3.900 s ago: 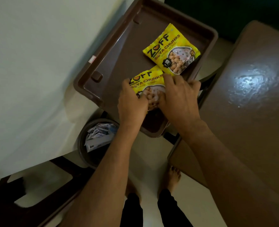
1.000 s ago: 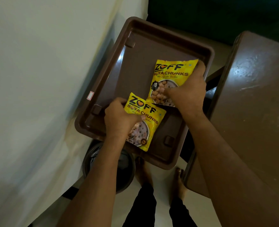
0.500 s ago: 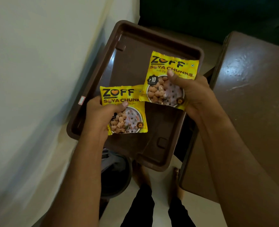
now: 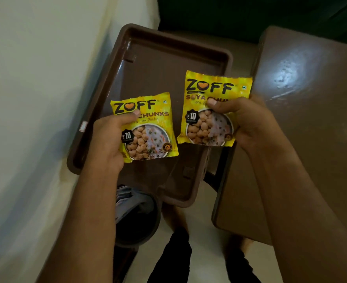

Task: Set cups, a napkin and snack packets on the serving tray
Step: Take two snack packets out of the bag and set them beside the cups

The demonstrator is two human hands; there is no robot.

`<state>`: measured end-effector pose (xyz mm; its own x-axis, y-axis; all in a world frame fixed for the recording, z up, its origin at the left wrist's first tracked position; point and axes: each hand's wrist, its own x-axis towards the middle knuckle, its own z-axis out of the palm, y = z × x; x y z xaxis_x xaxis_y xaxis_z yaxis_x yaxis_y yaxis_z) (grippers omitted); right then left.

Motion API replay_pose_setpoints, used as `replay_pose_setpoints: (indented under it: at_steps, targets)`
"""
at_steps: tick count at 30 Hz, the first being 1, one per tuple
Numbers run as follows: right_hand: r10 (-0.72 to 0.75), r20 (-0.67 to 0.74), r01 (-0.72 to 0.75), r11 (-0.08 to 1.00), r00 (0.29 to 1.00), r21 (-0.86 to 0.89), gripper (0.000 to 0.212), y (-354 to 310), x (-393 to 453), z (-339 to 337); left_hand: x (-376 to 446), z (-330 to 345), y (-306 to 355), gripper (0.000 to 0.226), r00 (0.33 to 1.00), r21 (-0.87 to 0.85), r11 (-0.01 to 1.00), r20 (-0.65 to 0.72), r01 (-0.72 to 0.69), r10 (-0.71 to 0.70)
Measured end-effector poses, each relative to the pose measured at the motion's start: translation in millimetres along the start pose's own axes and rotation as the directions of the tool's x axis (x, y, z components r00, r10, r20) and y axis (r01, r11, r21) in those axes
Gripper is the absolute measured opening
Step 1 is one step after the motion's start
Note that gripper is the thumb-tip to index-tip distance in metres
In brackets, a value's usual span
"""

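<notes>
Nearest, the person's legs in dark trousers (image 4: 176,256) and bare feet stand on a pale floor (image 4: 199,221).
Item: round dark bin (image 4: 140,225), low at the left, under the tray's near edge; something pale lies inside, too dim to identify.
Item: left hand (image 4: 107,144), closed on the left edge of one yellow packet (image 4: 148,127), thumb pressed across its printed face. Packet reads "ZOFF" and "CHUNKS", upright, face to the camera, held above the tray.
Item: right hand (image 4: 248,123), closed on the right edge of a second yellow packet (image 4: 213,107) of the same print, thumb over its middle, held a little higher and just beside the first; the two packets do not touch.
Item: brown serving tray (image 4: 168,50), rectangular with a raised rim, lying beneath both packets; its visible floor is bare.
Item: white surface (image 4: 36,99) at the left, alongside the tray.
Item: brown table (image 4: 311,99) at the right, glossy, with a bright reflection on top.
</notes>
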<state>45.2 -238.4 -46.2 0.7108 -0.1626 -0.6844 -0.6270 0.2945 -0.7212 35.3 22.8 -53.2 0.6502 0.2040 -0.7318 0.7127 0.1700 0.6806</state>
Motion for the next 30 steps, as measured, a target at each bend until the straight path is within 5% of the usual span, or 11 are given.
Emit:
replay_pose_setpoints:
  at_steps: [2,5,11,15,20,30]
  targets:
    - [-0.018,0.013,0.018,1.000,1.000,0.013,0.035,0,-6,-17,-6,13,2,0.006,0.999,-0.022,1.000,0.033,0.001,0.000]
    - [-0.036,0.006,0.036,0.999,0.999,0.041,0.022,2,-14,-47,-16,36,1,0.009,0.996,-0.025,0.999,0.085,-0.039,0.041]
    - [-0.013,-0.027,0.015,0.999,1.000,0.043,0.058,3,-21,-118,-44,89,-13,0.016,0.969,0.067,0.974,0.132,-0.218,0.208]
    - [-0.041,-0.063,0.044,0.998,0.997,0.050,0.059,-1,-38,-177,-71,138,-33,0.034,0.968,0.097,0.971,0.150,-0.217,0.201]
    - [-0.087,-0.045,0.088,0.996,0.995,0.031,0.027,-11,-59,-257,-107,210,-61,0.027,0.972,0.081,0.983,0.181,-0.168,0.151]
    - [-0.150,-0.152,0.153,0.988,0.977,0.010,0.042,-36,-75,-405,-155,343,-103,0.029,0.942,0.092,0.983,0.313,-0.157,0.121]
